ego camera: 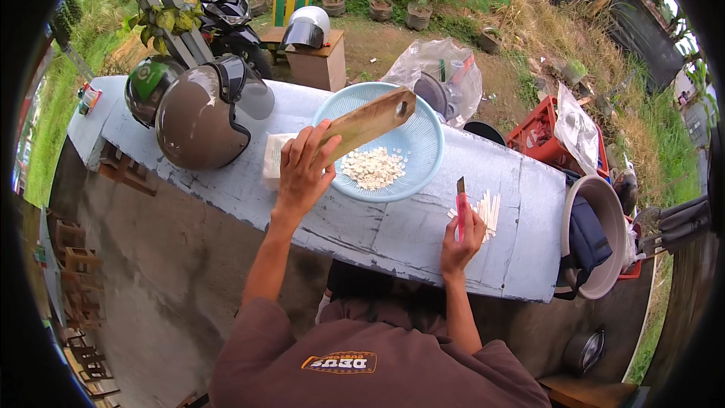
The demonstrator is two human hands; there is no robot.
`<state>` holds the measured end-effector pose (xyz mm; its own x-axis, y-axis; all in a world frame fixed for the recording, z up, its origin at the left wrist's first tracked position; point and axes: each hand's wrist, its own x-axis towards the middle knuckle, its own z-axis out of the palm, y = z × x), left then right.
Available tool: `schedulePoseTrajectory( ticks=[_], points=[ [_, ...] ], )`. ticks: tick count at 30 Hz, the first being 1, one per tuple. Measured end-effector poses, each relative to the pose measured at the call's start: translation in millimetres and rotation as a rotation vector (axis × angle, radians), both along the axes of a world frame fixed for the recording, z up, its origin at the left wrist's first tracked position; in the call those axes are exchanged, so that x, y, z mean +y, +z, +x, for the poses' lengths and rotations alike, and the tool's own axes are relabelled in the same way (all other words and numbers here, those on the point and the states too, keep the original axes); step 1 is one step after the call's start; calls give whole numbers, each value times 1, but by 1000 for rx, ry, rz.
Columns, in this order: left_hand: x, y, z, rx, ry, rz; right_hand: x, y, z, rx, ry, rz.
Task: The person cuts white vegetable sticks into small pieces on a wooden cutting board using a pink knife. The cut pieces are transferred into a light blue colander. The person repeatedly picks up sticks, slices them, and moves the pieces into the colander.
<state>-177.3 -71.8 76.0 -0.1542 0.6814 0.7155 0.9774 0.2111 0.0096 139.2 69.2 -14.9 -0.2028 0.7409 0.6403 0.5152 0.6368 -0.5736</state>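
My left hand point(306, 167) grips one end of a wooden cutting board point(371, 122), which is tilted over a light blue plastic basket point(433, 150). Small white cut pieces point(374, 168) lie in a heap on the basket's bottom. Farther right, my right hand point(465, 238) is closed round the pink handle of a utility knife point(461, 209), its blade pointing away from me. Just beyond that hand, a bunch of thin white strips point(494, 212) rests on the pale blue table point(351, 232). A white package point(274, 156) sits behind my left hand, partly hidden by it.
A brown helmet point(195, 119) and a dark green one point(148, 88) stand on the table's left. Beyond the basket is a clear plastic bag point(467, 82) with things in it. At the right end are a large round tub point(614, 238) and a red crate point(529, 130).
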Motion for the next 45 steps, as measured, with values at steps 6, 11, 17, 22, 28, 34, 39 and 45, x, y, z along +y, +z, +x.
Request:
schedulePoseTrajectory(
  ticks=[6,11,17,22,28,34,39,45],
  points=[
    [8,0,32,-221,-24,54,3,0,0,44,-22,32],
    [21,-1,93,-425,-128,89,8,8,14,92,-60,6],
    [27,-8,161,-531,-254,33,12,23,60,-9,-196,-147],
    [48,-27,197,-522,-358,-36,26,10,105,2,-287,-159],
    [71,-47,215,-597,-324,-78,23,1,109,-28,-274,-223],
    [48,-74,213,-644,-200,-82,22,5,109,-5,-280,-199],
    [34,-82,203,-680,-145,-122,22,8,106,-22,-195,-173],
    [21,-78,193,-555,-185,-154,15,11,93,6,-121,-167]
  ],
)
